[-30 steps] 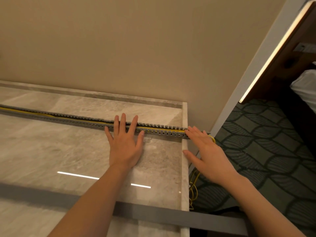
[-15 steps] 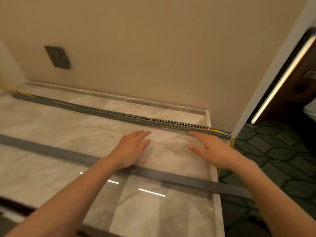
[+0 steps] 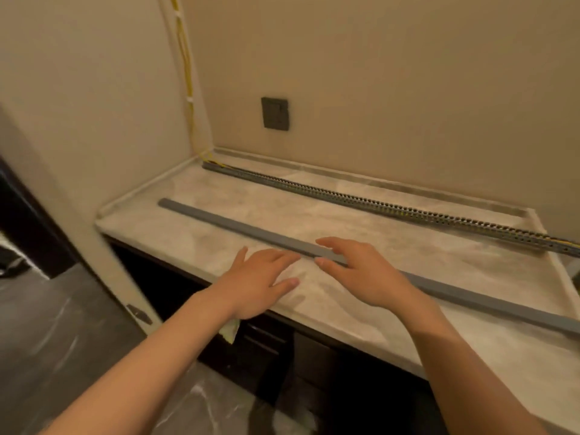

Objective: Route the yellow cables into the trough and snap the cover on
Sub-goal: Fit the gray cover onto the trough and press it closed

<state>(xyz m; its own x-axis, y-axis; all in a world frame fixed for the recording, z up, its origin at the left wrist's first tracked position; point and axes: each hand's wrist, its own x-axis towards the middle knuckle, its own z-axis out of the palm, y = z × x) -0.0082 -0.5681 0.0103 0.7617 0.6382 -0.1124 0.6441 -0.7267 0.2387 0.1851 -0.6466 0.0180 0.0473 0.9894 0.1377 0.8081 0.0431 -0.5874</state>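
Released on both sides, nothing held. On the near side, left grip [image 3: 260, 277] palm down with fingers straight, low over the marble tabletop [image 3: 194, 230], fingertips just short of the grey cover [image 3: 238, 227]. Beside it, right grip [image 3: 364, 271] spread above that cover, fingers toward the far edge, thumb toward the near edge, not closed round it; contact too blurred to call. Cover lying flat and loose along the front half of the tabletop, well apart from the slotted trough [image 3: 376, 207] by the back wall. Trough uncovered. Yellow cables [image 3: 185, 58] tied up the wall corner, dropping to the trough's left end; yellow glimpsed again inside near its right end. Dark wall plate [image 3: 275, 113] above.
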